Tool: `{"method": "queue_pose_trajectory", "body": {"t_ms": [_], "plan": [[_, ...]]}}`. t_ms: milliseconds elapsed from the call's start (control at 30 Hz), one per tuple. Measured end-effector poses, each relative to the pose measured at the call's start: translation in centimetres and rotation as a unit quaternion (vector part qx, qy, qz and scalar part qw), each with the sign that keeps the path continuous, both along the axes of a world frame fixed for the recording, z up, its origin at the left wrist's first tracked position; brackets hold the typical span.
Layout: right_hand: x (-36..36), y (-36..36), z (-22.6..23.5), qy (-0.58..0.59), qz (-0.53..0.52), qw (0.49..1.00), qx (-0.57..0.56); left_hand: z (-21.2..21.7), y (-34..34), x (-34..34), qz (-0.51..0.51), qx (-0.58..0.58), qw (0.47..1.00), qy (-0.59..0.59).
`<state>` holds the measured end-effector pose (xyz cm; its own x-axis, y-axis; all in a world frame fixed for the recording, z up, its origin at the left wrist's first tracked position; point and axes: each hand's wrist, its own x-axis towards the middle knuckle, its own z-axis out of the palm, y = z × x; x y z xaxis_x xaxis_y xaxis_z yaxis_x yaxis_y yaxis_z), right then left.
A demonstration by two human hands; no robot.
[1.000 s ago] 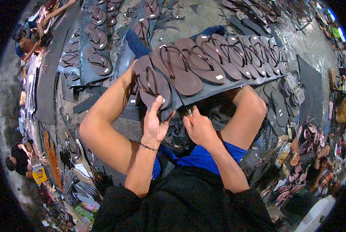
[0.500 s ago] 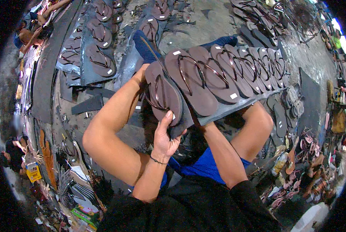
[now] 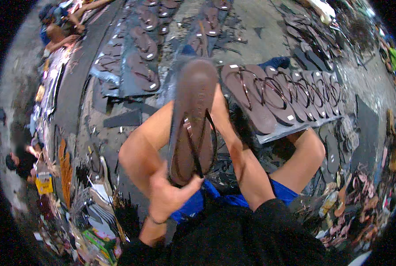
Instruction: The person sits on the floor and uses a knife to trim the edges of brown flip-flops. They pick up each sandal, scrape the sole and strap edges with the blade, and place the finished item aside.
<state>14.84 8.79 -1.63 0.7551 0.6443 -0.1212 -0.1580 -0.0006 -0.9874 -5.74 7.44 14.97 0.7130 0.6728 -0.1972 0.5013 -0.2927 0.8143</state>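
A brown flip-flop (image 3: 193, 106) with dark shiny straps stands up lengthwise in front of me, strap end toward me. My left hand (image 3: 169, 195) is closed on its near end, with the thumb by the strap; the hand is smeared by motion. My right forearm reaches up along the flip-flop's right edge, and the visible part of my right hand (image 3: 218, 99) is close against that edge. Its fingers are hidden behind the sole. To the right, a row of like flip-flops (image 3: 258, 122) overlaps on a greyish sheet (image 3: 277, 136) above my right knee.
More flip-flops (image 3: 140, 71) lie on dark sheets at the far left, others (image 3: 311, 37) at the far right. Scraps of dark sheet (image 3: 122, 119) litter the floor. Mixed footwear and clutter (image 3: 357, 195) line the right side. Two other people (image 3: 58, 31) sit at the left.
The nearest flip-flop has come away from the row and been raised upright toward me. My left hand has shifted left and down. My view has turned, so the row sits further right.
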Motion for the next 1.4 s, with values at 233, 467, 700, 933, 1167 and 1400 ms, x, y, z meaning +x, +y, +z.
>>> {"method": "queue_pose_trajectory", "body": {"t_ms": [233,467,700,933,1167,1400], "plan": [[-6.2,-10.4,7.8,0.121,-0.007,0.993,-0.006,9.0,4.5,-6.3,0.127,0.226,0.92,-0.293],[-12.1,-23.3,8.2,-0.089,0.023,0.993,-0.074,3.7,1.7,-7.2,0.259,-0.186,0.913,-0.256],[-17.1,-30.1,11.3,-0.167,0.139,0.971,-0.103,0.4,-0.1,-7.9,0.23,-0.38,0.868,-0.221],[-16.2,-29.6,11.5,-0.25,0.093,0.954,-0.135,1.2,-1.4,-5.6,0.211,-0.338,0.903,-0.161],[-10.6,-25.0,16.2,-0.238,0.176,0.939,-0.174,0.4,-1.4,-5.3,0.017,-0.263,0.956,-0.126],[-5.9,-21.5,18.3,-0.269,0.258,0.917,-0.145,1.0,-1.7,-3.7,-0.022,-0.333,0.938,-0.098]]}}
